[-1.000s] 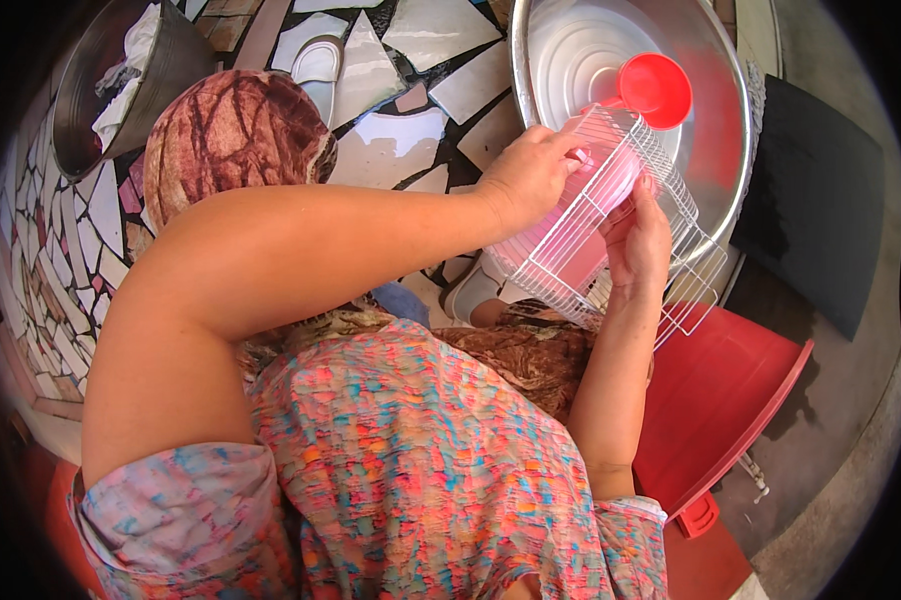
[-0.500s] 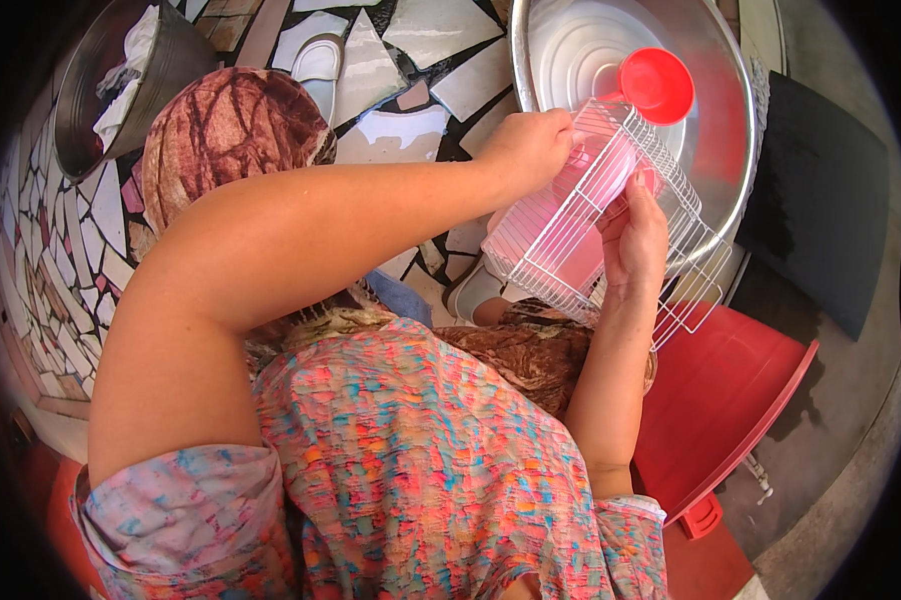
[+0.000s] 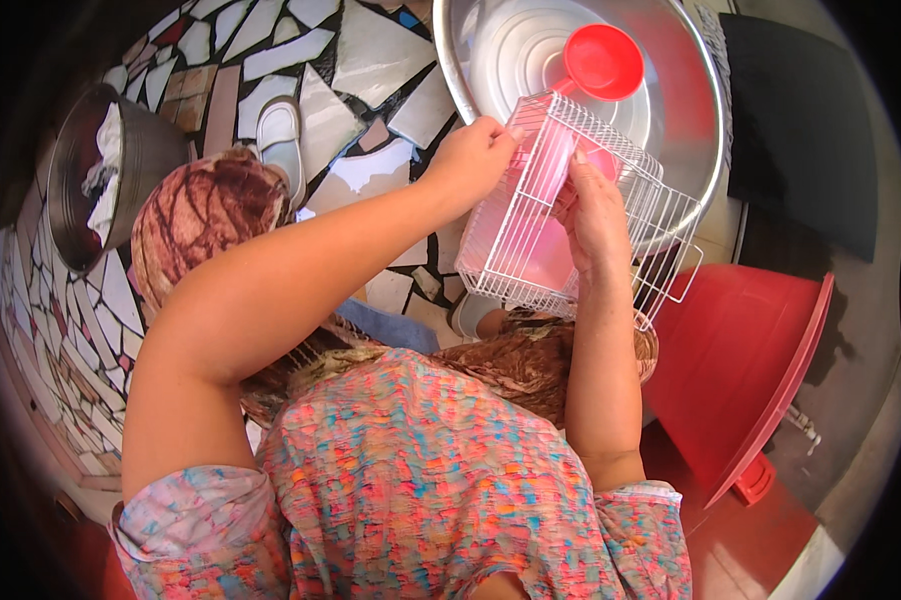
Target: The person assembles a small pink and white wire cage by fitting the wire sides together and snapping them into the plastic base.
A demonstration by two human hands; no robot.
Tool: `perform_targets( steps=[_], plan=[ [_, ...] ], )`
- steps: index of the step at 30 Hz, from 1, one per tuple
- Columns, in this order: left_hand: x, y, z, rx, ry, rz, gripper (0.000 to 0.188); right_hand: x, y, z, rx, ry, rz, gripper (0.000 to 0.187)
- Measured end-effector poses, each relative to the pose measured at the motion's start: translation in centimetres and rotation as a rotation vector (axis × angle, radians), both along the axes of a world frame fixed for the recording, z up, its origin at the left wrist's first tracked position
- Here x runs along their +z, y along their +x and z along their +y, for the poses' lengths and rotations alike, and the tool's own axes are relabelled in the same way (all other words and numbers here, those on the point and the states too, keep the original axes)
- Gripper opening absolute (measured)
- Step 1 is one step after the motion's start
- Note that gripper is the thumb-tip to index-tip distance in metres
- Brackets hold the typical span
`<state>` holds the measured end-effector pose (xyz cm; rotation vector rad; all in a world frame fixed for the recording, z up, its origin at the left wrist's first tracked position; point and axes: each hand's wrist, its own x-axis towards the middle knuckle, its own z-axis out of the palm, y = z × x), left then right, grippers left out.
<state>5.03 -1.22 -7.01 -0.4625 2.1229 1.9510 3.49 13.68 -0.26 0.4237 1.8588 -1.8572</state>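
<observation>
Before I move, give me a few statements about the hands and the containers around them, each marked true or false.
1. The left hand is at the upper left edge of the white wire rack. True.
2. The right hand is inside the dark bucket. False: it is at the wire rack.
3. The dipper in the metal basin is blue. False: it is red.
4. A white cloth shows in the dark bucket. True.
5. The red tub is on the person's left. False: it is on the right.
6. Something pink shows through the rack's wires. True.
</observation>
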Motion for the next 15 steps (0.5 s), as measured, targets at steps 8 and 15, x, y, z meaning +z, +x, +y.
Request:
perform_targets(
  steps=[8,15],
  plan=[
    [2.9,1.5,0.2,0.007,0.164,-0.079,0.068,-1.0,-0.3,2.4,0.106,0.226,0.161,0.034],
    [4.4,4.6,1.0,-0.192,0.299,-0.161,0.074,-0.2,-0.8,1.6,0.169,0.299,0.127,0.031]
  ],
)
